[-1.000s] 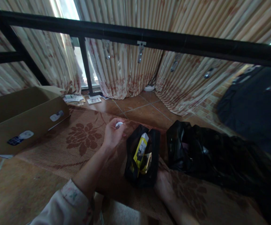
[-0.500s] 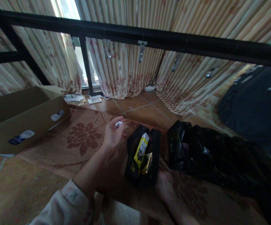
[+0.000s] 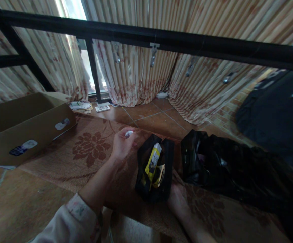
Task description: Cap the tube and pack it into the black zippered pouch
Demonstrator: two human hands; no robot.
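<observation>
Fingers (image 3: 123,132) (L) holding obj. (image 3: 129,134), wht., shiny

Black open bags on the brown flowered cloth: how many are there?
2: a small matte black bag holding a yellow-and-white packet, beside the bare right hand; a bigger, shiny black plastic bag farther right. More could be hidden.

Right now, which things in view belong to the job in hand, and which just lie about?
Likely in use:
small item in left hand
open black pouch at right hand
yellow packet inside it

Likely lying about:
cardboard box
papers
black bag (unclear)
</observation>
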